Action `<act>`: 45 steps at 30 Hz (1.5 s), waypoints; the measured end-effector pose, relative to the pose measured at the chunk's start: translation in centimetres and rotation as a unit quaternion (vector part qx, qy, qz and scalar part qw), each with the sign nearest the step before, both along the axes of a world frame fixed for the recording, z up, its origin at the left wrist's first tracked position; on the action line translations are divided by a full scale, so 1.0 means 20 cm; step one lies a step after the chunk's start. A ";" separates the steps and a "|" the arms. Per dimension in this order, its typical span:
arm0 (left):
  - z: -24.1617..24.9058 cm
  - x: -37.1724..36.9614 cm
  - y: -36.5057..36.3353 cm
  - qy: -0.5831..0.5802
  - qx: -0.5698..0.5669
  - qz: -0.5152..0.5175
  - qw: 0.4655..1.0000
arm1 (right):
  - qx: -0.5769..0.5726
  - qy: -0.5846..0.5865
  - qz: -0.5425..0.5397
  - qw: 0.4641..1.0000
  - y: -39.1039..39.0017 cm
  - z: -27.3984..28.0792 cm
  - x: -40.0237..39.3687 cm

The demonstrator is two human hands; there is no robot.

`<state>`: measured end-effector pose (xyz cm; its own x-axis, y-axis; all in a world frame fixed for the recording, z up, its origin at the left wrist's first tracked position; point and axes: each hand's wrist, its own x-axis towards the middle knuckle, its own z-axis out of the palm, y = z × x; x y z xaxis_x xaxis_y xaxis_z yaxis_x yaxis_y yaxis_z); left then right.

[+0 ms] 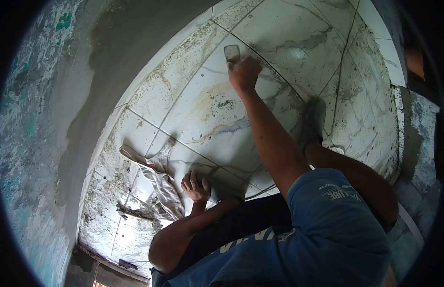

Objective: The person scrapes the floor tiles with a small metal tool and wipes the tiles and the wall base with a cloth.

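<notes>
Marble-patterned floor tiles (222, 107) with dark joints lie before me, spotted with dirt and a patch of tan residue. My right hand (245, 72) reaches far out over them, its fingers closed on a small flat grey scraper (232, 52). The scraper's blade, squarish with rounded corners, lies close over the tile left of a dark joint. Nearer my body, my left hand (196, 187) is beside my boot with its fingers apart and holding nothing. A crumpled light cloth (163, 187) lies on the floor just left of that hand.
A plastered wall (73, 124) with peeling green paint curves along the left. My other boot (314, 117) stands on the tiles at right. A dirty thin strip (136, 213) and a small dark object (127, 264) lie at lower left.
</notes>
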<state>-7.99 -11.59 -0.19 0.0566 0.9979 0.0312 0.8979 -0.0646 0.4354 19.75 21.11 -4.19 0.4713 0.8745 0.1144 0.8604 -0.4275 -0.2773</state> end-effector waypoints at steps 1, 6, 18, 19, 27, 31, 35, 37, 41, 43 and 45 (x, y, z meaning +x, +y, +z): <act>0.00 0.00 0.00 -0.001 0.000 -0.001 1.000 | 0.000 0.000 -0.001 1.000 0.00 0.03 -0.01; 0.00 0.00 0.01 -0.002 0.001 0.000 1.000 | -0.039 0.292 0.028 0.955 0.16 0.14 -0.05; 0.00 0.00 0.01 -0.006 0.008 0.004 1.000 | -0.309 0.418 0.071 0.851 0.87 0.43 0.16; 0.00 0.00 0.01 -0.006 0.002 0.006 1.000 | -0.310 0.418 0.072 0.851 0.88 0.38 0.15; 0.00 0.00 0.00 -0.007 -0.007 0.020 1.000 | -0.229 0.467 0.058 0.852 0.86 0.32 0.15; -0.01 -0.02 -0.02 -0.005 -0.019 0.016 1.000 | -0.260 0.475 0.045 0.840 0.93 0.25 0.18; -0.02 -0.01 -0.01 -0.013 -0.002 0.018 1.000 | -0.264 0.441 0.052 0.856 0.89 0.31 0.17; 0.01 -0.01 0.00 -0.011 -0.013 0.014 1.000 | -0.332 0.419 0.060 0.843 0.91 0.35 0.18; 0.01 0.00 0.02 -0.004 0.001 0.011 1.000 | -0.280 0.454 0.080 0.842 0.93 0.25 0.23; 0.00 -0.01 0.01 -0.006 -0.007 0.012 1.000 | -0.290 0.457 0.055 0.839 0.94 0.30 0.19; 0.01 -0.02 0.00 -0.009 -0.012 0.007 1.000 | -0.295 0.459 0.027 0.837 0.89 0.36 0.19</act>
<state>-8.34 -11.65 -0.04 0.0417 0.9991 0.0087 0.8911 -0.0411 0.4520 23.48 38.95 2.93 0.0816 0.6732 -0.7349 0.4222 -0.6913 -0.5864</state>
